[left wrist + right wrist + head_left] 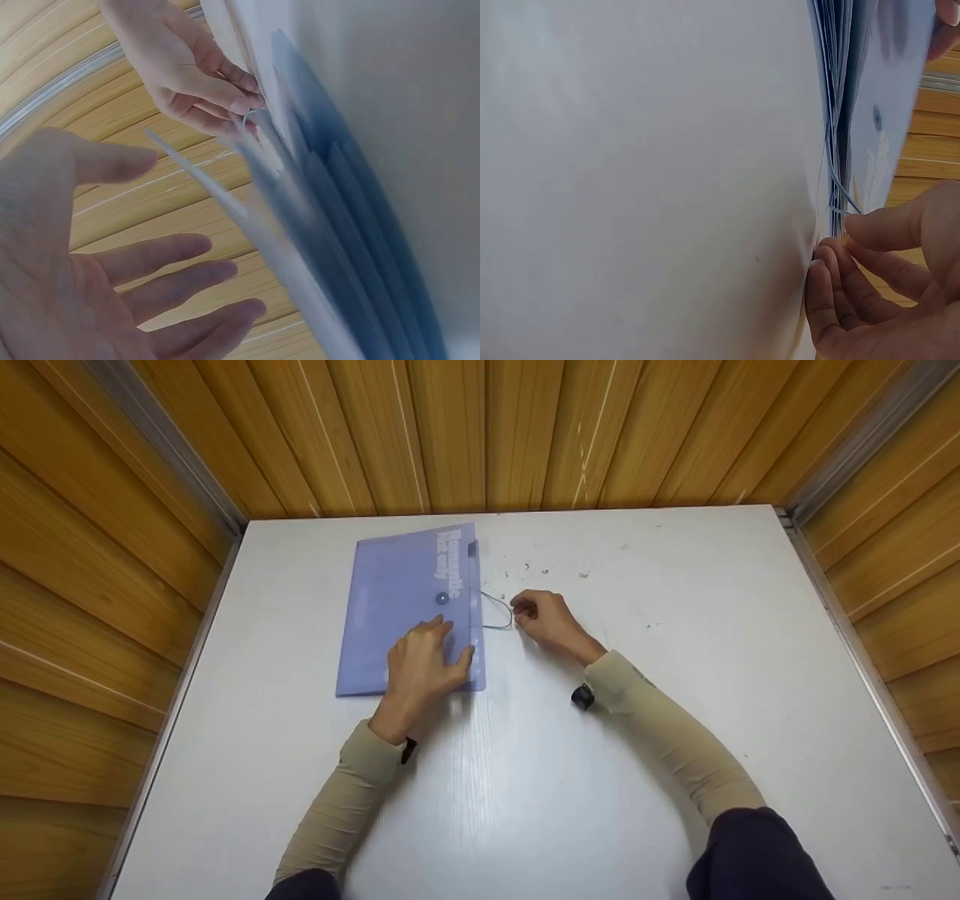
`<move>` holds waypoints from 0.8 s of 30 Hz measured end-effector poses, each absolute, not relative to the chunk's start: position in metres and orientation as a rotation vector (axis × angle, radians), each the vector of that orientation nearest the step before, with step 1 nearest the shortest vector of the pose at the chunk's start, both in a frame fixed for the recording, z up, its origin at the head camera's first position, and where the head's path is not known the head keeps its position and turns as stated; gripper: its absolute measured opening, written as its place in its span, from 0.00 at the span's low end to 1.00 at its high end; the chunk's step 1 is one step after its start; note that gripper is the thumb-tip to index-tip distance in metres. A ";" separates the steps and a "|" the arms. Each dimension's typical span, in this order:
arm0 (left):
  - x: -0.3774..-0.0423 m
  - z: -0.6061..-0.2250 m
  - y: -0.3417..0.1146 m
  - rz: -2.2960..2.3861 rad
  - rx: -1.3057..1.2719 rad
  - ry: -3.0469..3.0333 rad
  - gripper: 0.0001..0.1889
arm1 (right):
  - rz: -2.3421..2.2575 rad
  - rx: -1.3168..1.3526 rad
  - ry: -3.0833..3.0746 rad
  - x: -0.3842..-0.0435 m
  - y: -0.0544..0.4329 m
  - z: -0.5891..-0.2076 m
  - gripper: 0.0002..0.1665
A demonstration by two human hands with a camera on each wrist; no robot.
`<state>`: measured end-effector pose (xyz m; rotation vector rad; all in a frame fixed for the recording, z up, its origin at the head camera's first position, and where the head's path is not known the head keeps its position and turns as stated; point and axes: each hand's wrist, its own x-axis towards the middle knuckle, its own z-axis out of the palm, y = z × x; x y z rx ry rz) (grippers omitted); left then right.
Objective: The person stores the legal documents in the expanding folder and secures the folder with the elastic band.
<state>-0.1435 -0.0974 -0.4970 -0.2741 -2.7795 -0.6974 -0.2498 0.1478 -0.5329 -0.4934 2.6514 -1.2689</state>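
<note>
Head view shows a translucent purple expanding file folder [409, 611] lying flat on the white table [675, 675], toward 11 o'clock from the table's middle and close to the wood-panelled wall [480, 435]. The left hand [421, 664] rests on the folder's near corner with fingers spread and nearly straight, pressing it down without gripping. At about 3 o'clock from the folder's round button [442, 598], the right hand [541, 617] has its fingers curled, pinching the thin elastic loop [498, 611] that runs out from the folder's right edge. Right wrist view confirms the cord [838, 187] held between the fingertips [870, 225] beside the stacked pockets. Judging by this, the loop is off the button and drawn aside; whether it is being fastened or released cannot be told.
</note>
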 end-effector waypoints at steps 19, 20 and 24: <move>-0.163 -0.522 -0.126 -0.539 -0.318 -3.069 0.51 | -1.241 -0.518 2.584 -0.255 0.148 -0.531 0.19; -0.163 -0.524 -0.127 -0.530 -0.316 -3.092 0.51 | -1.240 -0.516 2.579 -0.255 0.148 -0.531 0.19; -0.163 -0.527 -0.132 -0.502 -0.321 -3.179 0.53 | -1.242 -0.519 2.569 -0.256 0.147 -0.532 0.19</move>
